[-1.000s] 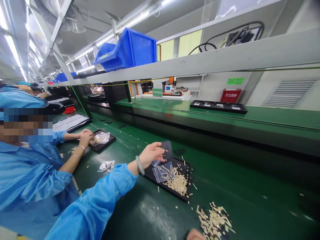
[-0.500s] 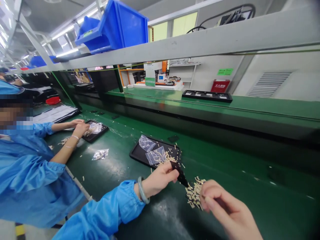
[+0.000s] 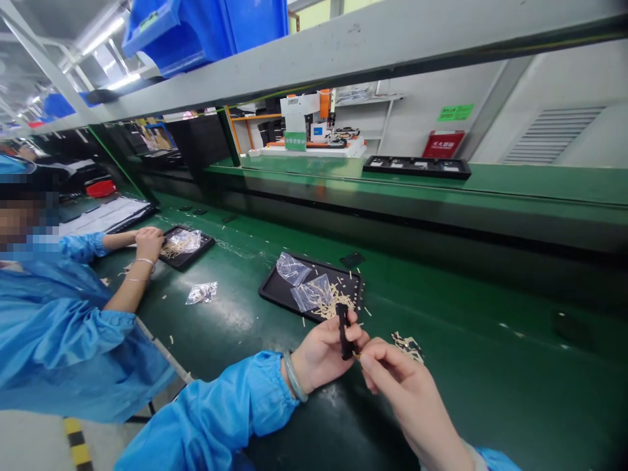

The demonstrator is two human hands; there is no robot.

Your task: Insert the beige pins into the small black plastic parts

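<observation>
My left hand (image 3: 321, 353) is closed around a slim black part (image 3: 345, 330) and holds it roughly upright above the bench. At its lower end, the thumb and forefinger of my right hand (image 3: 402, 383) pinch a tiny yellowish piece, mostly hidden by the fingertips. The two hands almost meet there. Behind my right hand a loose pile of small beige strips (image 3: 408, 345) lies on the green bench, partly covered by the hand. Just beyond my left hand stands a black tray (image 3: 279, 296) with more beige strips (image 3: 336, 302) and clear plastic bags (image 3: 311, 293).
To the left, a co-worker in a blue smock (image 3: 73, 327) has both hands at another black tray (image 3: 189, 258). A small clear bag (image 3: 201, 293) lies between us. A grey shelf beam (image 3: 343, 49) crosses overhead, and a long black tray (image 3: 417, 167) rests on the raised ledge.
My right hand has moved left from the strip pile to the black part. My left hand has turned the part more upright. The co-worker's hands have shifted slightly, and my view has tilted down.
</observation>
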